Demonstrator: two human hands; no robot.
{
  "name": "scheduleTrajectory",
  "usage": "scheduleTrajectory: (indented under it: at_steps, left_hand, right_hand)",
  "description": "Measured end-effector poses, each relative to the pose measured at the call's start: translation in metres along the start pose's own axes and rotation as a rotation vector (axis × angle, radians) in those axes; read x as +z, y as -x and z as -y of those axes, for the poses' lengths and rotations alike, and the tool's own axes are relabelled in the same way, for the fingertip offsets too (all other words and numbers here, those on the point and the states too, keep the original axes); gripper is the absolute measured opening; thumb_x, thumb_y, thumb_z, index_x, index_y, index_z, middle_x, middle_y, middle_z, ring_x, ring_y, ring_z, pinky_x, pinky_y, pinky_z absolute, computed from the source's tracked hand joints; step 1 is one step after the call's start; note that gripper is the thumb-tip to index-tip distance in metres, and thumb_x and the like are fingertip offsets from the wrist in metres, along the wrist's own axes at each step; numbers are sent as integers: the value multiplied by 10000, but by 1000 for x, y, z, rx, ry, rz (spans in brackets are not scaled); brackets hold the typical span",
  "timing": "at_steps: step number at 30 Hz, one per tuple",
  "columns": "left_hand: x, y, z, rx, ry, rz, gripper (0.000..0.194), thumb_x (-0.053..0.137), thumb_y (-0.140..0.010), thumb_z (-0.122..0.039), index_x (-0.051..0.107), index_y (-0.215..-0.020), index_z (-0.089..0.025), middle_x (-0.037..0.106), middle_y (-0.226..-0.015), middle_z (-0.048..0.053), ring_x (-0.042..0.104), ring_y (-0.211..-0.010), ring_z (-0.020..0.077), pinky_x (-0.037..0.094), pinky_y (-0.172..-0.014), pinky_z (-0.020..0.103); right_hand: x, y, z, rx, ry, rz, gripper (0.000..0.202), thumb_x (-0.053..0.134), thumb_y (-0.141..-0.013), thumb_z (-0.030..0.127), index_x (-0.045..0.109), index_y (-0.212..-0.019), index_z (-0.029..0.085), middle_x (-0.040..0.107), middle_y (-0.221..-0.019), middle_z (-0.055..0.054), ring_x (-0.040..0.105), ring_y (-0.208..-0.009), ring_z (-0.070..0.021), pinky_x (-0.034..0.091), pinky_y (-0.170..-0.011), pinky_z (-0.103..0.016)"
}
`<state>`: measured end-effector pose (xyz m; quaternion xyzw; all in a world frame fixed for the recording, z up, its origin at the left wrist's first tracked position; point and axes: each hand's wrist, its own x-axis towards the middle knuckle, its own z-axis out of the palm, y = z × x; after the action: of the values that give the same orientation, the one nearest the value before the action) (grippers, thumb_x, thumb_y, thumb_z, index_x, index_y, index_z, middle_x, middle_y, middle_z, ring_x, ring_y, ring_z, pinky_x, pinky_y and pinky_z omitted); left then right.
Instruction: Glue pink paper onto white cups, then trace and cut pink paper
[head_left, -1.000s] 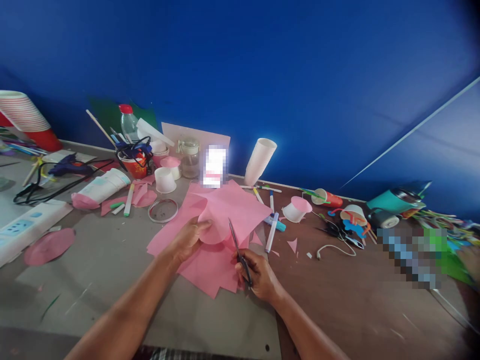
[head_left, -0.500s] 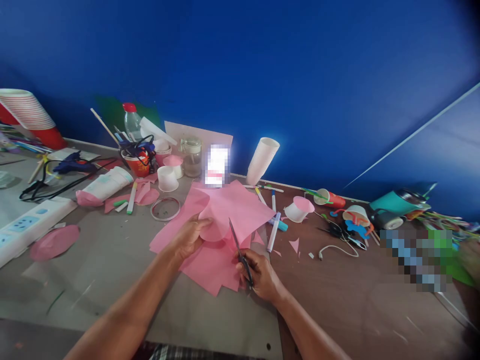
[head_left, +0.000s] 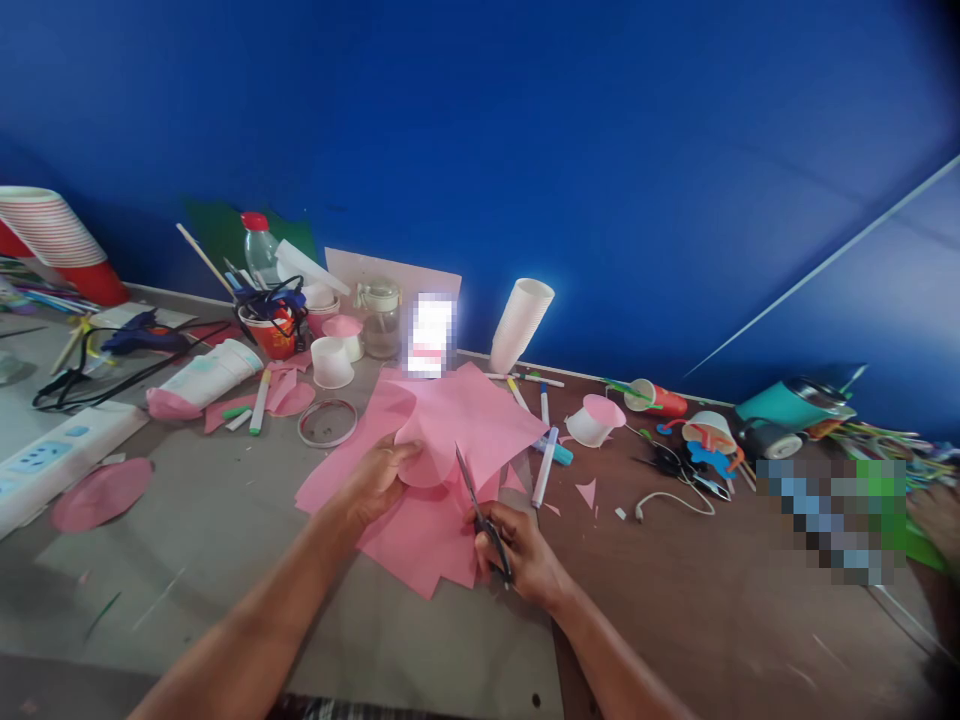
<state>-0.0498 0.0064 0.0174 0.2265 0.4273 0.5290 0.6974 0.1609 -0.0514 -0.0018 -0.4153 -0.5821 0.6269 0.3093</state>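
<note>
My left hand (head_left: 381, 478) is closed on the left edge of a pink paper sheet (head_left: 469, 415), thumb on top. The paper has a curved cut edge near the thumb. In my right hand (head_left: 516, 550) are dark-handled scissors (head_left: 472, 492), their blades pointing up and away at the paper's cut edge. Whether the blades are parted is hard to make out. Beneath, more pink paper (head_left: 420, 545) lies on the table.
A phone-like bright screen (head_left: 430, 335) leans at the back, beside a stack of white cups (head_left: 523, 325). Markers (head_left: 546, 467) and paper scraps (head_left: 586, 492) lie to the right. A power strip (head_left: 67, 460) is at left. Another person's hand (head_left: 937, 515) shows at the right edge.
The scissors' handles have shifted slightly down and toward me in my right hand. My left hand keeps its hold on the paper. The whole view has moved a little.
</note>
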Motion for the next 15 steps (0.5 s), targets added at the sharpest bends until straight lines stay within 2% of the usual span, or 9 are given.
scheduleTrajectory:
  at_steps: [4,6,12,15]
  left_hand:
    - [2,2,-1,4,-27,-14,226,736,-691,-140,689,-912,-140,751,-814,65,712,-776,233,571,-698,329]
    - [4,4,0,6,-27,-12,223,745,-683,-142,691,-899,-137,754,-824,78,715,-815,252,572,-710,335]
    - [9,10,2,-8,-32,103,222,763,-656,-139,714,-872,-131,763,-848,98,712,-913,292,559,-771,351]
    - [8,9,2,0,-40,112,227,769,-662,-159,721,-882,-130,765,-842,104,712,-914,300,549,-758,347]
  right_hand:
    - [-3,3,3,-37,15,35,608,629,-743,741,598,-936,166,541,-560,30,508,-479,-116,388,-480,-237]
    - [-2,3,4,-55,23,30,619,609,-754,752,601,-947,164,539,-563,24,516,-494,-124,387,-490,-241]
    - [1,-2,0,-108,15,-17,622,575,-780,757,609,-959,163,538,-577,19,508,-509,-127,398,-510,-249]
    - [1,-3,-2,-119,38,-21,636,538,-808,754,619,-993,152,552,-564,12,509,-502,-131,398,-520,-258]
